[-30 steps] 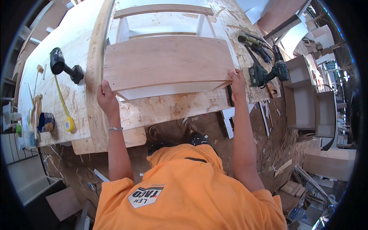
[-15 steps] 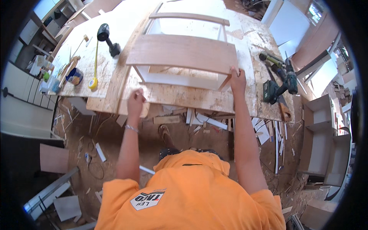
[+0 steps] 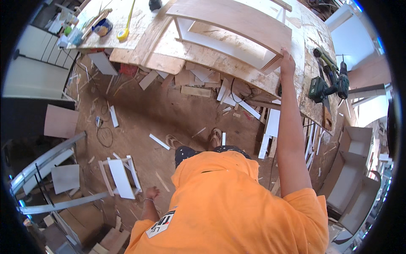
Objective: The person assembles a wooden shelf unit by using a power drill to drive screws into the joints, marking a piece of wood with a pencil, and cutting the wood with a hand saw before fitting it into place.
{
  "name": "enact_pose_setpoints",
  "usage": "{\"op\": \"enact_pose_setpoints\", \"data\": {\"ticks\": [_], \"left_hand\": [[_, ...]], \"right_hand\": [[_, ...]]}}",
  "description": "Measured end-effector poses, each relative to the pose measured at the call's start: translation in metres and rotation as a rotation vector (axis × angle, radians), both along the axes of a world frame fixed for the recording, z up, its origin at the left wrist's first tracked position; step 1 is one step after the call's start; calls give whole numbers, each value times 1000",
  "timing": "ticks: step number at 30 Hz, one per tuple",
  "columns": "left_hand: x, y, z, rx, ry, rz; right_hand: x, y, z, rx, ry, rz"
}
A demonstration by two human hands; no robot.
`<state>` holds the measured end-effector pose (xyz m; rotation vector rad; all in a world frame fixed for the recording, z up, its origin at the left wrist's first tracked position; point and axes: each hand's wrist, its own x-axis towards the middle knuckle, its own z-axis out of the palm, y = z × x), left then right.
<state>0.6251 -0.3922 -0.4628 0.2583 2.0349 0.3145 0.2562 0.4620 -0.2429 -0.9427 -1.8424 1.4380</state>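
A wooden frame (image 3: 237, 23) with a wide plywood panel on top and white inner boards lies on the workbench (image 3: 194, 59). At its near right corner, my right hand (image 3: 287, 63) is closed on the end, arm stretched out. My left hand (image 3: 152, 193) hangs low at my side over the floor, away from the bench. Its fingers are apart and nothing is in them. Close to that hand, a small frame of pale wood and white board (image 3: 122, 177) stands on the floor.
On the bench's right lie a green cordless drill (image 3: 323, 89) and a handsaw (image 3: 327, 117). A yellow tape measure (image 3: 123, 34) and a blue tub (image 3: 102, 28) are at the left. Wood offcuts (image 3: 196, 91) litter the floor. A curved metal bar (image 3: 46, 158) stands at left, an open cabinet (image 3: 347, 178) at right.
My left hand has dropped from the bench's front edge down to my left side. My right hand stays on the wooden frame's corner. The view has swung left and down.
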Motion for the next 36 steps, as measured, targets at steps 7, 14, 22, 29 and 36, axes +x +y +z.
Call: {"op": "enact_pose_setpoints", "data": {"ticks": [7, 14, 22, 29, 36], "left_hand": [[-68, 101, -11, 81, 87, 1057], [-145, 235, 75, 398, 207, 707], [-106, 156, 25, 337, 228, 921], [1, 31, -52, 122, -39, 911], [-24, 95, -79, 75, 106, 589]], "right_hand": [[-4, -28, 2, -39, 157, -71], [13, -10, -14, 92, 24, 28], [23, -63, 0, -11, 224, 65], [43, -39, -10, 158, 116, 106], [180, -70, -112, 268, -268, 2]]}}
